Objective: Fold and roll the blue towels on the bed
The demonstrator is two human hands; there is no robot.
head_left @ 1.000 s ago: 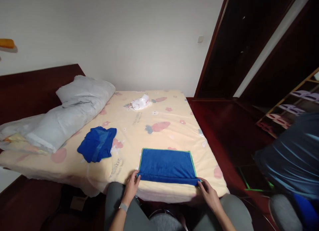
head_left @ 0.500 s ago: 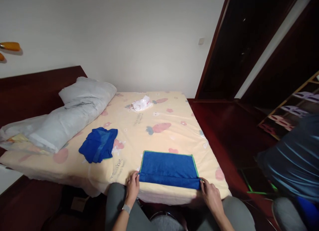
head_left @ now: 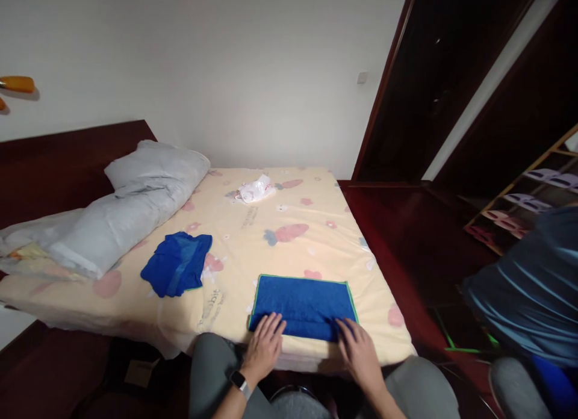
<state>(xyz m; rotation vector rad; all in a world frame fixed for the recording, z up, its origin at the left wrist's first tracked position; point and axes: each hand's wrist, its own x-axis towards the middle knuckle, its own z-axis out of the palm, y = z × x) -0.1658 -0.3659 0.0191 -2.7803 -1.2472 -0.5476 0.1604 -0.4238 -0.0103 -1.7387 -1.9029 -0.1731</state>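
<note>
A blue cloth with green edging point(head_left: 301, 295) lies spread near the front edge of the bed, its near side folded over into a strip. My left hand point(head_left: 266, 342) rests on the left part of that strip, fingers stretched out. On the right part lies my right hand point(head_left: 356, 345), its fingers apart and fingertips on the cloth. A second blue cloth point(head_left: 177, 263), crumpled, sits further left on the bedsheet.
The bed point(head_left: 289, 232) has a patterned sheet. A grey quilt point(head_left: 135, 208) lies at the left, a white plastic bag point(head_left: 256, 189) towards the back. At the right are a person in a dark shirt point(head_left: 528, 286) and a shoe rack point(head_left: 510, 196).
Both hands have moved inward from the cloth's near corners. They have let go of the corners, and their fingers now lie spread on the folded strip.
</note>
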